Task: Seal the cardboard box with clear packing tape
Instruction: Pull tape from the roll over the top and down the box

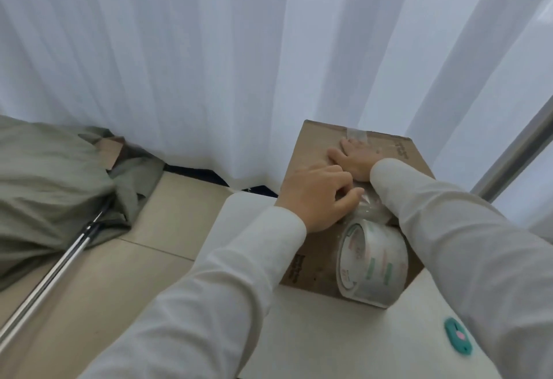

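Observation:
A brown cardboard box [311, 145] stands on a white table, its flaps closed. A strip of clear tape [357, 134] runs along the top seam and over the far edge. My right hand [356, 160] lies flat on the box top, fingers spread, pressing the tape down. My left hand [317, 196] is at the box's near top edge, fingers pinching the tape strip where it leaves the roll. The roll of clear packing tape [372, 262] hangs against the box's near face, still joined to the strip.
A small teal tape cutter [457, 336] lies on the white table [329, 342] at the right. On the tiled floor to the left are a grey-green cloth heap [54, 187] and a metal pole [51, 274]. White curtains [209, 64] hang close behind the box.

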